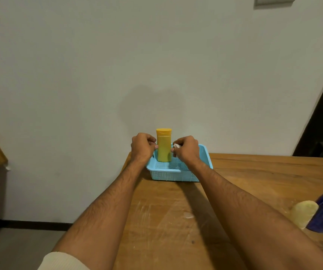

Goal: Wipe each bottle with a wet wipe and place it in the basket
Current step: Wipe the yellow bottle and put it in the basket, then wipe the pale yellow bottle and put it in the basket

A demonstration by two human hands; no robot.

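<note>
1. A scratched wooden table (176,221) meets a plain pale wall (98,75).
2. The yellow bottle (164,147) stands upright in the blue basket (176,175) at the far edge.
3. The left hand (143,147) pinches the bottle; the right hand (186,149) curls around a white wipe (176,145) beside it.

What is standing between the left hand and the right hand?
In the head view, the yellow bottle stands upright in the blue basket between the left hand and the right hand, which pinches a white wipe.

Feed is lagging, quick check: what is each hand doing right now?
Left hand: fingers grip the yellow bottle, upright in the basket.
Right hand: pinches a white wipe beside the bottle.
</note>
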